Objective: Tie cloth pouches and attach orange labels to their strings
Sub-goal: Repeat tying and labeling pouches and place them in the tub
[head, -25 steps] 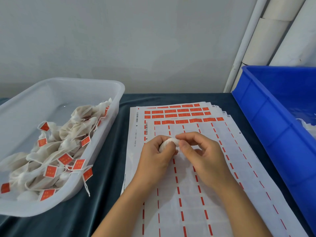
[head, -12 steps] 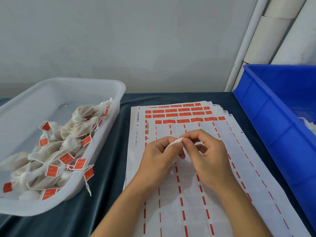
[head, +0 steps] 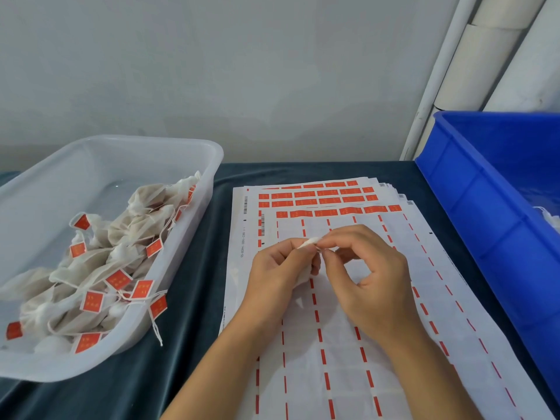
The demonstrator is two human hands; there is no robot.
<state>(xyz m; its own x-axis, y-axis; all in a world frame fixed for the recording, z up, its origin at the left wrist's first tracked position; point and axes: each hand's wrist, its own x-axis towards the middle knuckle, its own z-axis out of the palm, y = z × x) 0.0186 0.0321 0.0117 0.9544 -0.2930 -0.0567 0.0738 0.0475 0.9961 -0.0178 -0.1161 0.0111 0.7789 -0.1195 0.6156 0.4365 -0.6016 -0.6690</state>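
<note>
Left hand (head: 280, 269) grips the cloth pouch (head: 308, 242); right hand (head: 368, 275) pinches its top, both together over the label sheets (head: 333, 344) mid-table. Pouch looks light, soft, crushable; best held at the gathered neck.

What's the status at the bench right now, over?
Left hand holds pouch. Right hand pinches its top. No label on yet. Nothing in the way.

Soft, even light, moderately bright, no hard shadows; faint shade under the hands on the label sheets (head: 348, 344). Small glare spot on the clear tub's (head: 194, 153) floor, far left. Wide-angle bend at the edges: blue crate (head: 472, 207) and wall pipes (head: 436, 77) lean. Slightly soft overall, compression smear.
</note>
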